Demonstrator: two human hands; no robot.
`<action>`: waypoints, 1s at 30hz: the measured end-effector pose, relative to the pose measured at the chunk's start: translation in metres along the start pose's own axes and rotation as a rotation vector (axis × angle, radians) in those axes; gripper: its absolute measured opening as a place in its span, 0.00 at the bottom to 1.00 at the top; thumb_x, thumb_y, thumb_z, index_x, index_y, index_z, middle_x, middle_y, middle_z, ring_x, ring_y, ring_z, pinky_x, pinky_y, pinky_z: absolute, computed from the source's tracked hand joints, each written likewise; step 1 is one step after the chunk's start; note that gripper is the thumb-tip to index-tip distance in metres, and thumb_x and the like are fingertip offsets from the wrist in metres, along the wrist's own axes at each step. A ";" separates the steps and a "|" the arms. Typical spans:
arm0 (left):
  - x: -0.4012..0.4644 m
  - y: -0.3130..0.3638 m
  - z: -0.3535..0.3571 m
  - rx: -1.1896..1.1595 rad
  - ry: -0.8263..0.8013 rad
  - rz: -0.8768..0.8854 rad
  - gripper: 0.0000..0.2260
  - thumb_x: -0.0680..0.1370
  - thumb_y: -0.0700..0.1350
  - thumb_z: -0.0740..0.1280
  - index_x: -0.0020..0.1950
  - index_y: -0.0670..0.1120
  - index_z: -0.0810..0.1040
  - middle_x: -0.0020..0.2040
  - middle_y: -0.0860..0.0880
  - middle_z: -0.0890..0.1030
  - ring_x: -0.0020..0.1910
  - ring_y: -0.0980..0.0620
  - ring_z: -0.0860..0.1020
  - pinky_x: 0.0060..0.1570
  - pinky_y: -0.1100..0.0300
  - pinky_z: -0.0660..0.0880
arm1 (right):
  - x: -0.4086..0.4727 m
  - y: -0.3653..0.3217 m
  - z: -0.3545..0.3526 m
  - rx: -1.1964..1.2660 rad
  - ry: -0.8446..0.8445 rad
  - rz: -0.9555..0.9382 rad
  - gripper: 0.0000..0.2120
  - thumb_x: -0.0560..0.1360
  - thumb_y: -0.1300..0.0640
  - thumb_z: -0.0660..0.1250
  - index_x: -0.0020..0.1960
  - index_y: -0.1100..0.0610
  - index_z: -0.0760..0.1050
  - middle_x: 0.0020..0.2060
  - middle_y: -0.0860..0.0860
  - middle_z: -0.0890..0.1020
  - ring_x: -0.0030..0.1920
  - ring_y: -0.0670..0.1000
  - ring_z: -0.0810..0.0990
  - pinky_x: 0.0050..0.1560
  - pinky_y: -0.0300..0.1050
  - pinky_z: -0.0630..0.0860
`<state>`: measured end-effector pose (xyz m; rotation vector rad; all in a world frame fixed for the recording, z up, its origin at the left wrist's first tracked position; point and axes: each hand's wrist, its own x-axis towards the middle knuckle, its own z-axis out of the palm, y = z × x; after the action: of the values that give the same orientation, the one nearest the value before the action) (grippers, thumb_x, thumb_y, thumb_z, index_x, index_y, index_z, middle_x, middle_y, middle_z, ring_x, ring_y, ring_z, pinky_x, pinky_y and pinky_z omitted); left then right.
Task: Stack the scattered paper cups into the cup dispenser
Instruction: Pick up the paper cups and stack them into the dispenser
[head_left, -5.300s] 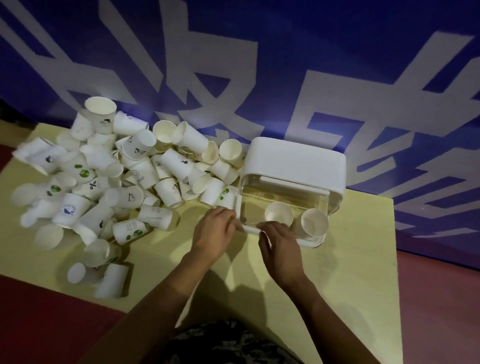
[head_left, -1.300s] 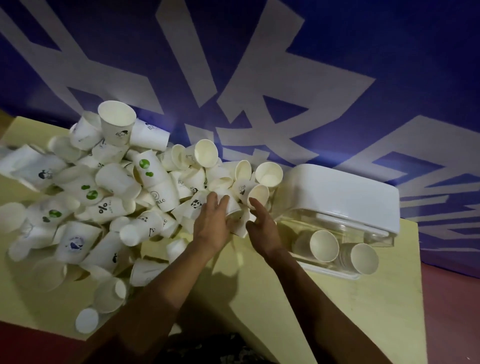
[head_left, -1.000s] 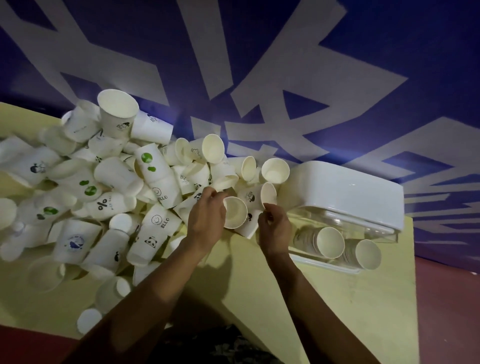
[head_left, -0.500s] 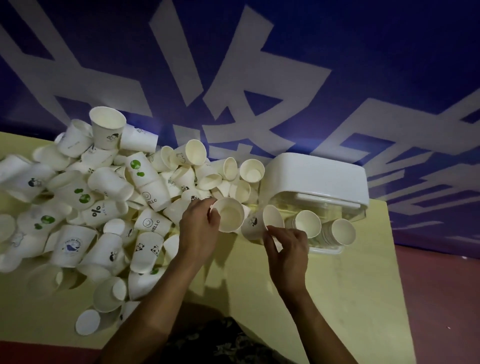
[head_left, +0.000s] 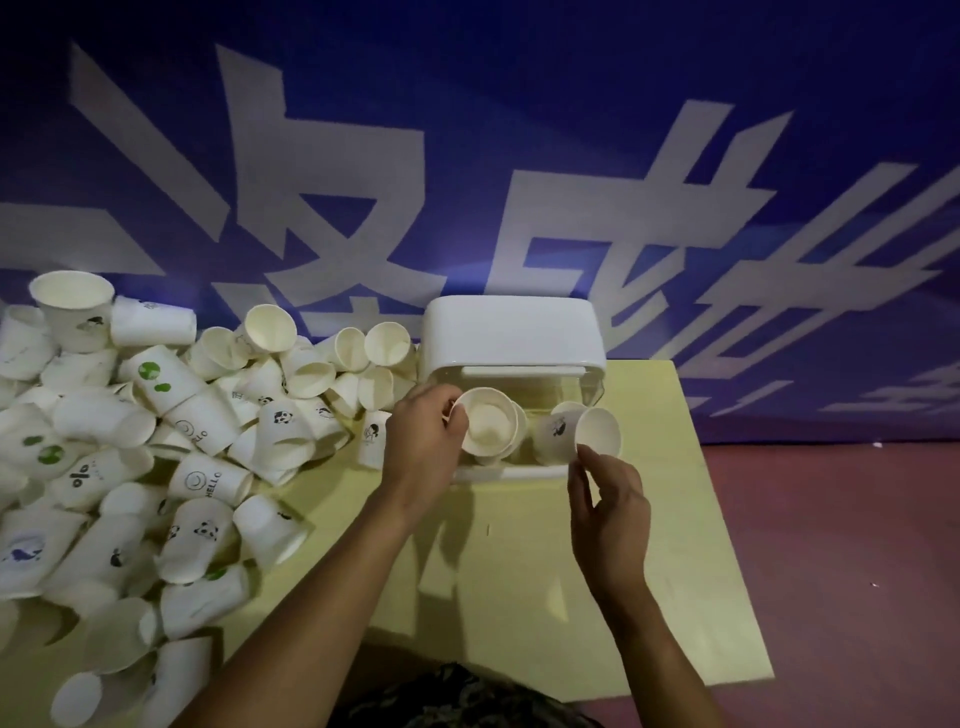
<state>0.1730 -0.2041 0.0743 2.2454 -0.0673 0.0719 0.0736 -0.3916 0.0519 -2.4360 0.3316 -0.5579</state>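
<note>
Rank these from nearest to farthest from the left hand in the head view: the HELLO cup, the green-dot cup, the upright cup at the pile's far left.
1. HELLO cup, lying left of the left hand.
2. Green-dot cup, farther back-left.
3. Upright cup, far-left back corner.

The left hand (head_left: 423, 447) reaches far forward, fingers curled round a paper cup (head_left: 485, 428) (rim toward the camera). The right hand (head_left: 608, 506), nearer and to the right, pinches another paper cup's (head_left: 597, 432) rim.
</note>
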 end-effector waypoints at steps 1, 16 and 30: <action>0.001 0.004 0.008 0.017 0.002 -0.017 0.05 0.77 0.42 0.65 0.45 0.47 0.81 0.40 0.53 0.78 0.38 0.54 0.75 0.39 0.58 0.71 | 0.004 0.008 -0.004 -0.013 0.000 0.002 0.11 0.75 0.65 0.71 0.57 0.59 0.80 0.47 0.53 0.84 0.50 0.56 0.80 0.46 0.42 0.74; -0.004 0.002 0.077 -0.094 0.101 -0.399 0.07 0.77 0.39 0.66 0.52 0.42 0.82 0.45 0.46 0.83 0.38 0.50 0.81 0.39 0.64 0.76 | 0.057 0.081 -0.004 -0.026 -0.316 -0.124 0.13 0.74 0.65 0.69 0.58 0.57 0.79 0.52 0.53 0.83 0.54 0.57 0.77 0.49 0.47 0.76; -0.008 -0.020 0.120 -0.375 -0.004 -0.480 0.18 0.79 0.39 0.65 0.69 0.48 0.74 0.63 0.44 0.76 0.58 0.45 0.79 0.49 0.49 0.82 | 0.066 0.121 0.038 0.040 -0.385 -0.291 0.11 0.74 0.65 0.70 0.54 0.56 0.82 0.45 0.51 0.83 0.48 0.54 0.78 0.49 0.48 0.78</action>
<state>0.1700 -0.2854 -0.0167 1.8333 0.4220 -0.1895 0.1370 -0.4907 -0.0291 -2.4996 -0.1936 -0.1995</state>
